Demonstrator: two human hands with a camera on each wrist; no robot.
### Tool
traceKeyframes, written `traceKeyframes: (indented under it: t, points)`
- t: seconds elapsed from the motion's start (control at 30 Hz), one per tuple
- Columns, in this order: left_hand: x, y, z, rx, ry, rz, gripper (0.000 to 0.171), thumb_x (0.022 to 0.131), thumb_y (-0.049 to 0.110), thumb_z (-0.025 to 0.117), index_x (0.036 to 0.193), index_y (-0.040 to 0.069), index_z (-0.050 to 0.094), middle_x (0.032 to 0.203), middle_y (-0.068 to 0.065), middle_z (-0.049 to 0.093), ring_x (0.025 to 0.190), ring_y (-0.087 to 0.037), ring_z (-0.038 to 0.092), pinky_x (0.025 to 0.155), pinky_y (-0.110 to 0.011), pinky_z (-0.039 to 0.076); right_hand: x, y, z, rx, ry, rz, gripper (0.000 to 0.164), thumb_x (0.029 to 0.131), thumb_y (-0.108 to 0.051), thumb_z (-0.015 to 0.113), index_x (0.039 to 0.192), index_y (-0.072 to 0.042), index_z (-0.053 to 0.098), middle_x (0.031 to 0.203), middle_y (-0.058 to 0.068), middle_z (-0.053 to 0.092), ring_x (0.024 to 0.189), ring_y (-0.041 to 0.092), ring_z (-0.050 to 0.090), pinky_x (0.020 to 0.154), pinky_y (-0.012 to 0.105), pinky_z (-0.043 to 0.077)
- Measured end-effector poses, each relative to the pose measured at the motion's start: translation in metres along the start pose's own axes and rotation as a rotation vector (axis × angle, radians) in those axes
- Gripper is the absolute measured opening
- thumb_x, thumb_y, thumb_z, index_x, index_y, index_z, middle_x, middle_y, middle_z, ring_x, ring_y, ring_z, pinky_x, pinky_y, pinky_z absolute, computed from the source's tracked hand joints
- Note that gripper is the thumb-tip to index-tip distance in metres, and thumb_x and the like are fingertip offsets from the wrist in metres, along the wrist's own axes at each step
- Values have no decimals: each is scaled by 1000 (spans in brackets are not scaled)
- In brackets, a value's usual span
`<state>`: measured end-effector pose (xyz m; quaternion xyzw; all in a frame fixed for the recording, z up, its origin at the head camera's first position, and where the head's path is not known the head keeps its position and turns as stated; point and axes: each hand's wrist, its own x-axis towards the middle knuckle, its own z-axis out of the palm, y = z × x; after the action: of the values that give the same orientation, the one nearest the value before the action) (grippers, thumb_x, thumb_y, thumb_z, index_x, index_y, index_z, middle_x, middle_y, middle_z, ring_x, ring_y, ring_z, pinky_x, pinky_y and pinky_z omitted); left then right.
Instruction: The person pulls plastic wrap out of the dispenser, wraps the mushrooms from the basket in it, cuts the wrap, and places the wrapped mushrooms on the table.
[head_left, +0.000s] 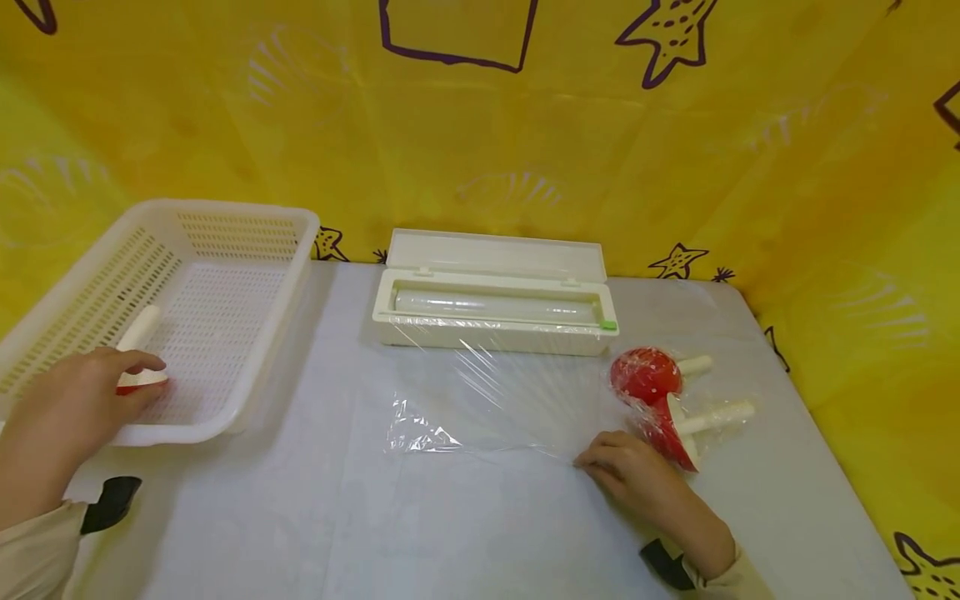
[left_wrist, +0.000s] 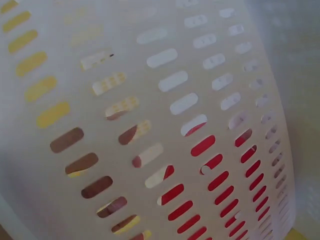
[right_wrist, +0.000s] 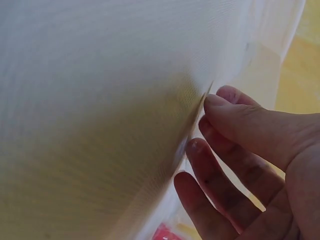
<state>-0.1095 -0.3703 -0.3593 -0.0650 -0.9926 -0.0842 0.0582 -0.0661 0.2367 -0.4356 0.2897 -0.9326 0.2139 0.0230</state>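
Inside the white basket, my left hand (head_left: pixel 86 392) grips a toy mushroom by its red cap (head_left: pixel 142 383); its white stem (head_left: pixel 141 327) points toward the back. The left wrist view looks through the basket's slotted wall, where red parts of the cap (left_wrist: pixel 217 180) show. My right hand (head_left: pixel 637 475) pinches the front right corner of a sheet of cling film (head_left: pixel 487 400) between thumb and forefinger, its other fingers loosely bent, as the right wrist view shows. The sheet runs from the roll (head_left: pixel 495 306) in an open cream dispenser box (head_left: pixel 495 336) across the table.
Two red-capped mushrooms wrapped in film, one farther back (head_left: pixel 645 375) and one nearer (head_left: pixel 675 429), lie just beyond my right hand. The basket (head_left: pixel 255 367) stands at the left. A green slider (head_left: pixel 608 325) sits on the box's right end. Yellow patterned cloth (head_left: pixel 480 133) hangs behind the table.
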Motion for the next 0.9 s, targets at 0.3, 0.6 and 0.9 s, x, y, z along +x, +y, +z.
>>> traceKeyframes:
  t: [0.3,0.6,0.9]
  points:
    - [6,-21,-4,-26,-204,-48,27,78,10,79,100,-1,70,83,-19,67,68,-25,58,59,-27,35,0,-3,-2,-37,-33,29,20,78,-8,81,94,-19,79,91,-8,71,85,12,62,78,29,58]
    - [11,-28,-4,-112,-261,-68,19,81,6,76,96,-3,70,81,-16,68,71,-16,55,60,-24,37,1,-3,-3,-35,-57,56,19,79,-8,80,95,-19,79,92,-8,71,86,12,63,79,30,58]
    - [10,-25,0,-69,-175,-32,24,76,7,80,97,0,71,73,-1,63,66,-13,51,55,-20,35,0,-2,-3,-15,-54,44,19,79,-7,80,95,-18,79,91,-7,72,86,13,63,79,31,59]
